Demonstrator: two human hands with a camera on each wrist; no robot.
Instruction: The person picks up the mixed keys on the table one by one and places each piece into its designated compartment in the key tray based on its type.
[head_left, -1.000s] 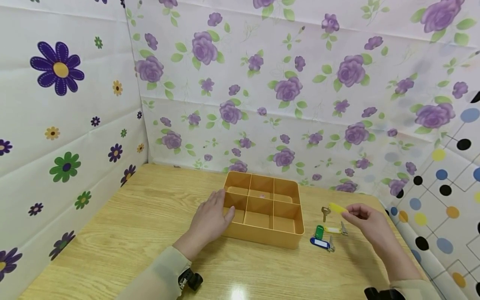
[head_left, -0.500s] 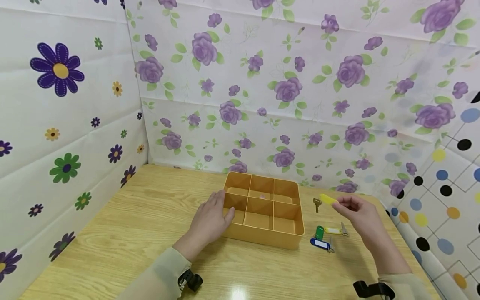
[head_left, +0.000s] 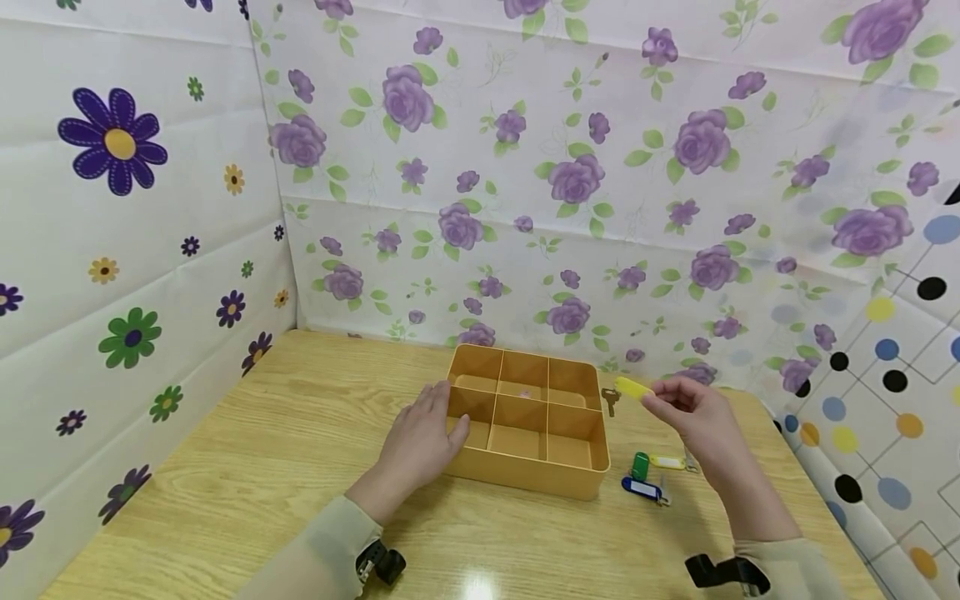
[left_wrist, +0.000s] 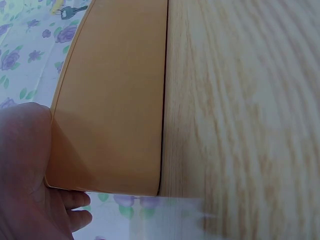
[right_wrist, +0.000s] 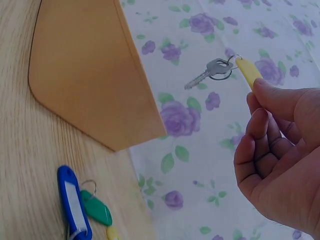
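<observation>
My left hand holds the left wall of an orange six-compartment box, with its thumb over the front left compartment and its fingers along the outside. Past the far right corner of the box, my right hand pinches a yellow key tag between thumb and finger. From the tag's ring hangs a key, raised close beside the rim. On the table to the right of the box lie a green key tag, a blue key tag and another yellow key tag.
The box stands on a light wooden table near its back edge. Behind it hangs a floral cloth. A dotted cloth borders the right side. A small pinkish mark shows in the box's back middle compartment.
My right hand has moved left and slightly away from me, carrying the yellow tag and its key from above the other tags to the box's right rim. My left hand has stayed in place.
</observation>
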